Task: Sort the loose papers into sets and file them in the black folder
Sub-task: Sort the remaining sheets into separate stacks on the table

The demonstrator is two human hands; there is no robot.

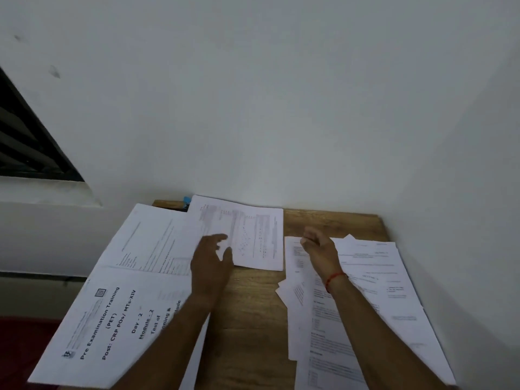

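Fingers [218,239] of the left hand [209,266] are loosely spread and nearly straight, thumb apart, lying at the near left corner of a printed sheet [250,232] in the middle of the wooden table [247,319]; they grip nothing. Fingers [309,238] of the right hand [320,251] are curled inward above the far left corner of the right-hand pile of papers [371,294]; whether they pinch a sheet cannot be told. A red thread [334,278] circles the right wrist. The loose papers lie in three groups: the middle sheet against the white wall [253,108], the fanned right pile, and on the left a cover page [112,319] headed "Pre Examination Training (PET)", which overhangs the table's left edge, with another page [146,243] just beyond it. A dark object with a blue tip [186,204] shows behind the sheets at the table's far edge; whether it is the black folder cannot be told.
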